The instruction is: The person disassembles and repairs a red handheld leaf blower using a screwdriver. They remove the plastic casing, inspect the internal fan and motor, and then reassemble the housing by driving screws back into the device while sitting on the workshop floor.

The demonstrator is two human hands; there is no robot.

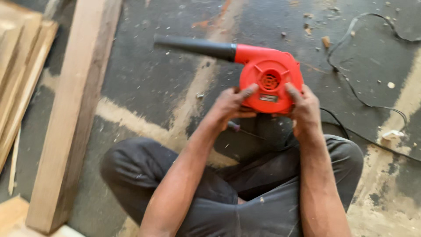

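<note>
Here, both hands — left (234,105), right (305,107) — grip red blower (269,79).

Dusty dark floor (144,79) with pale streaks; wooden plank (72,114) and, apparently, stacked boards (19,74) at left.

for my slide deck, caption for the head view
Both hands, left hand and right hand, grip a red blower above crossed legs.

Round red plastic electric blower (268,81) with a long tapered black nozzle (195,46) pointing left and slightly far. Held off the dusty dark floor, vented round face turned up toward the camera, small dark label below the grille. Gripped at its near edge, both sides.
</note>
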